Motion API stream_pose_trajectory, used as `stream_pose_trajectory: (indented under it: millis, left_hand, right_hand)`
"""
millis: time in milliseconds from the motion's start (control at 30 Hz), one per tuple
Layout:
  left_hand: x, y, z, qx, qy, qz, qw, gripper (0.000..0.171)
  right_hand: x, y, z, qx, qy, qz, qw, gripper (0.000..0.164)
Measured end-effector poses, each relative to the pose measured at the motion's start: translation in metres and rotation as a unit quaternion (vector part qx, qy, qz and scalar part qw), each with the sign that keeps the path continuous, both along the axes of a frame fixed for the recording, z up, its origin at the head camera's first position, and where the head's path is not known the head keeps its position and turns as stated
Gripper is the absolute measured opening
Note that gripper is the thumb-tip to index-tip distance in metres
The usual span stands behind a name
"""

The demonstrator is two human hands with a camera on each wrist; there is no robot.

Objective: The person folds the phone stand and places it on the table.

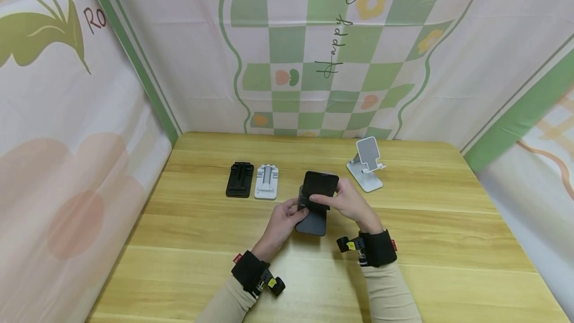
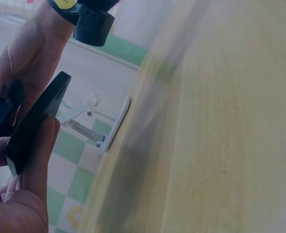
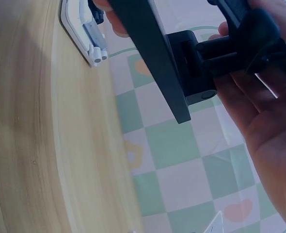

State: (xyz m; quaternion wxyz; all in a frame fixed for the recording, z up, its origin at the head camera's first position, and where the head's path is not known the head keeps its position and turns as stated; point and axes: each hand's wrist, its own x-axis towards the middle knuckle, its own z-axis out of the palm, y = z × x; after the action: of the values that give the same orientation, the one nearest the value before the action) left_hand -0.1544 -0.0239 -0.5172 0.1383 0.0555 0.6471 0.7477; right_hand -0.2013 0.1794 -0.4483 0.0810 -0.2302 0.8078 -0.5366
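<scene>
Both hands hold a black folding phone stand (image 1: 320,183) above the middle of the table. My left hand (image 1: 280,221) pinches its base plate (image 1: 312,224) at the side, with the thumb on one face. In the left wrist view, that plate (image 2: 36,128) is tilted and off the tabletop. My right hand (image 1: 352,204) grips the upper panel, thumb across its front and the other fingers behind. Seen from the right wrist, the hinge block (image 3: 189,63) joins the base to the raised part, and the right hand's fingers (image 3: 240,99) lie behind that part.
A folded black phone stand (image 1: 239,180) and a folded white one (image 1: 266,182) lie side by side at the back left. Behind the right hand, an unfolded white phone stand (image 1: 368,156) stands on the wooden table (image 1: 448,243). Printed cloth (image 1: 188,39) hangs around the table.
</scene>
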Motion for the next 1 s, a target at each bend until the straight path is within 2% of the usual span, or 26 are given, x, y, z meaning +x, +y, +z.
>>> stream_pose_trajectory:
  millis: [333, 733, 1000]
  left_hand:
    - [0.0001, 0.0003, -0.0002, -0.004, -0.018, 0.004, 0.9998, 0.048]
    - [0.001, 0.0003, 0.0001, -0.001, -0.017, 0.003, 0.9999, 0.048]
    - [0.0012, 0.0008, 0.0004, -0.003, -0.012, 0.001, 0.9999, 0.048]
  right_hand:
    - [-0.0016, -0.0003, -0.0053, -0.018, 0.031, 0.0, 0.999, 0.038]
    - [-0.0017, -0.0015, -0.0082, -0.034, 0.053, -0.009, 0.998, 0.039]
    - [-0.0017, -0.002, -0.0098, -0.024, 0.077, -0.025, 0.996, 0.039]
